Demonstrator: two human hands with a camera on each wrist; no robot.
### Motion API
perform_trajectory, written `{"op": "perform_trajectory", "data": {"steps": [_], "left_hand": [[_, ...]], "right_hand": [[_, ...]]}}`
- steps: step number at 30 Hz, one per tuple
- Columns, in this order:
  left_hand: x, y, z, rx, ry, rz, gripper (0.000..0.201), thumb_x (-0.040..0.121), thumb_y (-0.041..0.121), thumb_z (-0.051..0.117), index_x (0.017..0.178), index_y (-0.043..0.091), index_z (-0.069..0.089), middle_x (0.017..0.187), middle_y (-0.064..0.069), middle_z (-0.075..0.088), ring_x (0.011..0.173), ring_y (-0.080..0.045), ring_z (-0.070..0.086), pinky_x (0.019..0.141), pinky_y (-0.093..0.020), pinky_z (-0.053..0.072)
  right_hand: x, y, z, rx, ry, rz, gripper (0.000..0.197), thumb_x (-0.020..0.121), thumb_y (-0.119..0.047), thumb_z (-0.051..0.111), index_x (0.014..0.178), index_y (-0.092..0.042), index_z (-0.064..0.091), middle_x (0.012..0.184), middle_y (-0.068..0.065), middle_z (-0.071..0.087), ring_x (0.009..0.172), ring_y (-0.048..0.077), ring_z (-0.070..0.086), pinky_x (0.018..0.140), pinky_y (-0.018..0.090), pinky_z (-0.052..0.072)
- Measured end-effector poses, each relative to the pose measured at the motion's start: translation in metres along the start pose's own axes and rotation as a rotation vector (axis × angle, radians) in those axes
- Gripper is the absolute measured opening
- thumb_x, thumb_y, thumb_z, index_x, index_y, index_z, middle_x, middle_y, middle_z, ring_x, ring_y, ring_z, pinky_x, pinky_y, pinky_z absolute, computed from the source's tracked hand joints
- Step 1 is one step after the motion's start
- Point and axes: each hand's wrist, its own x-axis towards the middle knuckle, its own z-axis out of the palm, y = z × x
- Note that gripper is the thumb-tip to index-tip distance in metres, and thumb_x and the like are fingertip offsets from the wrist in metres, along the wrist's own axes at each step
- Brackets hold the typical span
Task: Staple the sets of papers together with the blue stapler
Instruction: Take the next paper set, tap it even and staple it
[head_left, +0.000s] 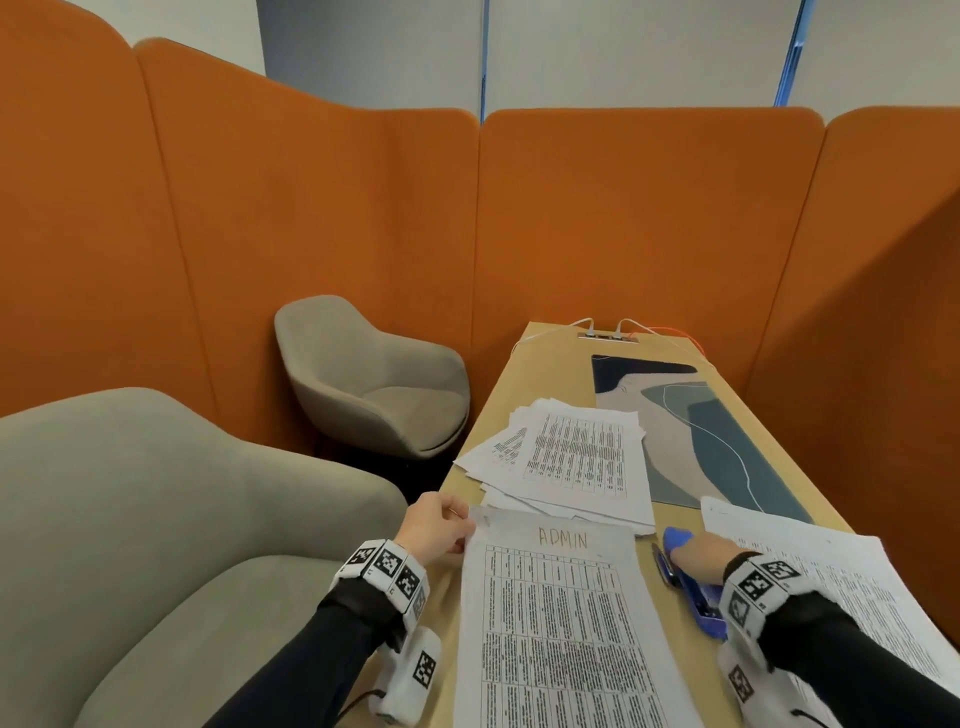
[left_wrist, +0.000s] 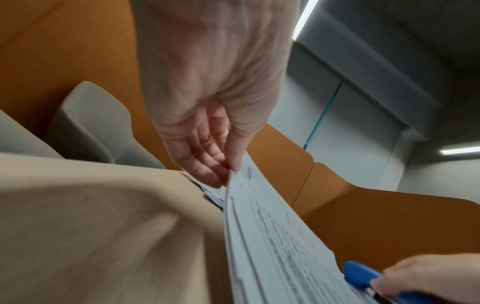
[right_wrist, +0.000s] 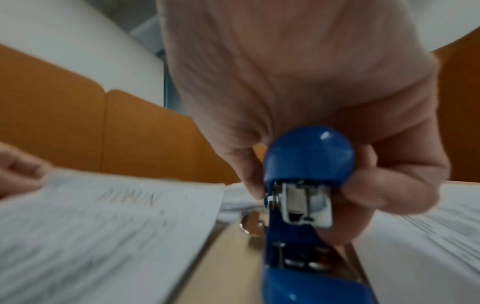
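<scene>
Pinching the top left corner of the ADMIN paper set (head_left: 550, 613), the left hand (head_left: 436, 527) is lifting that corner slightly off the desk (head_left: 524, 374), thumb above and fingers (left_wrist: 207, 162) beneath. The right hand (head_left: 698, 556) is gripping the blue stapler (head_left: 698, 597) just right of the ADMIN set, thumb and fingers wrapped around its head. A pen (head_left: 664, 564) is lying between set and stapler. A loose paper pile (head_left: 566, 457) is sitting beyond the set; another printed set (head_left: 841, 582) is lying right of the stapler.
</scene>
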Motion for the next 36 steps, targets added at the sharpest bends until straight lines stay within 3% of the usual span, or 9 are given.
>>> {"op": "perform_trajectory", "data": {"steps": [3,4,6,9,14,20,28,31,36], "left_hand": [[-0.001,-0.001,-0.001,0.008,0.030,0.039,0.013,0.087,0.007,0.065,0.099,0.004,0.063,0.093,-0.017,0.065,0.073,-0.018,0.066,0.056,-0.015,0.052],[-0.002,-0.001,0.000,0.009,0.045,0.055,0.012,0.087,0.007,0.066,0.099,0.004,0.064,0.095,-0.018,0.066,0.073,-0.018,0.065,0.055,-0.014,0.051],[-0.004,0.001,0.001,0.009,0.079,0.098,0.010,0.087,0.008,0.066,0.097,0.005,0.065,0.097,-0.018,0.066,0.074,-0.017,0.064,0.054,-0.013,0.051],[-0.009,0.008,0.004,0.009,0.114,0.156,0.005,0.086,0.009,0.067,0.091,0.008,0.065,0.091,-0.012,0.066,0.075,-0.017,0.064,0.063,-0.021,0.057],[-0.018,0.017,0.002,-0.001,0.126,0.211,0.008,0.085,0.007,0.066,0.082,0.013,0.062,0.085,-0.009,0.064,0.072,-0.016,0.062,0.066,-0.024,0.057],[-0.023,0.029,0.002,-0.008,0.098,0.241,0.005,0.085,0.006,0.067,0.084,0.010,0.064,0.080,-0.006,0.064,0.067,-0.015,0.063,0.067,-0.027,0.058],[-0.030,0.046,0.012,-0.015,0.126,0.283,0.019,0.081,0.008,0.068,0.070,0.021,0.058,0.068,0.003,0.061,0.060,-0.012,0.059,0.068,-0.030,0.055],[-0.029,0.048,0.013,-0.019,0.142,0.278,0.018,0.079,0.011,0.071,0.069,0.020,0.059,0.070,-0.001,0.063,0.063,-0.014,0.059,0.072,-0.037,0.057],[-0.032,0.049,0.011,-0.053,0.134,0.253,0.010,0.083,0.011,0.070,0.079,0.013,0.062,0.070,0.000,0.062,0.059,-0.010,0.059,0.062,-0.023,0.056]], "right_hand": [[0.009,-0.006,-0.015,0.411,0.177,-0.054,0.028,0.097,-0.021,0.041,0.077,-0.009,0.055,0.070,0.012,0.061,0.069,0.027,0.065,0.058,0.027,0.045],[0.014,-0.011,-0.019,0.565,0.274,-0.079,0.024,0.094,-0.022,0.046,0.077,-0.007,0.053,0.069,0.012,0.060,0.062,0.026,0.060,0.059,0.028,0.046],[0.015,-0.033,-0.026,0.858,0.332,-0.177,0.017,0.092,-0.021,0.056,0.096,-0.007,0.049,0.088,0.014,0.061,0.075,0.028,0.060,0.072,0.038,0.054],[0.009,-0.073,-0.027,1.206,0.139,-0.383,0.031,0.089,-0.016,0.063,0.114,-0.005,0.046,0.103,0.013,0.064,0.081,0.025,0.067,0.064,0.039,0.059],[0.009,-0.114,0.004,0.917,0.219,-0.468,0.033,0.080,-0.031,0.068,0.100,-0.013,0.048,0.101,0.009,0.061,0.095,0.028,0.065,0.082,0.052,0.056],[0.009,-0.134,0.023,0.751,0.304,-0.430,0.033,0.083,-0.043,0.061,0.093,-0.015,0.049,0.085,-0.001,0.056,0.082,0.020,0.056,0.072,0.032,0.043],[0.002,-0.153,0.035,0.845,0.418,-0.400,0.030,0.084,-0.040,0.055,0.097,-0.015,0.044,0.073,-0.004,0.054,0.080,0.028,0.057,0.074,0.035,0.040],[0.001,-0.157,0.036,0.783,0.434,-0.398,0.034,0.084,-0.049,0.051,0.079,-0.016,0.056,0.072,-0.001,0.059,0.081,0.028,0.058,0.076,0.035,0.042],[-0.001,-0.159,0.037,0.719,0.479,-0.385,0.049,0.086,-0.059,0.041,0.068,-0.017,0.059,0.078,0.004,0.067,0.083,0.029,0.063,0.082,0.036,0.048]]}}
